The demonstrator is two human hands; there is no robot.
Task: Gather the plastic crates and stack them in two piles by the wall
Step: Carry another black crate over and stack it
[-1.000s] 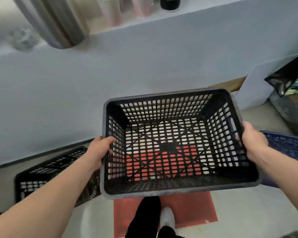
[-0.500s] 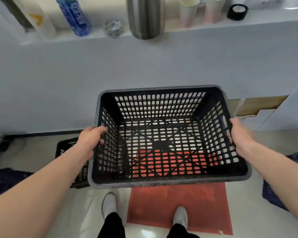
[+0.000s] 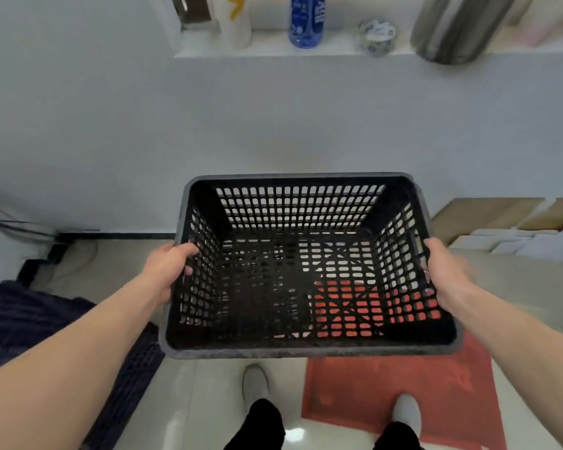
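I carry an empty black perforated plastic crate [image 3: 303,350] level in front of me, above the floor and close to the pale wall. My left hand [image 3: 168,269] grips its left rim, fingers curled over the edge. My right hand [image 3: 446,272] grips the right side at the handle slot. Through the crate's left half a second black crate [image 3: 143,355] shows dark on the floor beneath, with its corner sticking out at the lower left. A dark blue crate [image 3: 23,323] lies at the far left.
A red mat [image 3: 403,384] lies on the glossy floor under my right foot. Flattened cardboard and white boxes [image 3: 507,228] lean at the right by the wall. Bottles and a steel flask [image 3: 459,27] stand on the ledge above. Cables [image 3: 39,251] lie at the left skirting.
I have turned and stepped left along the wall with the crate in both hands. The black floor crate now sits under the carried crate, and the red mat has shifted right.
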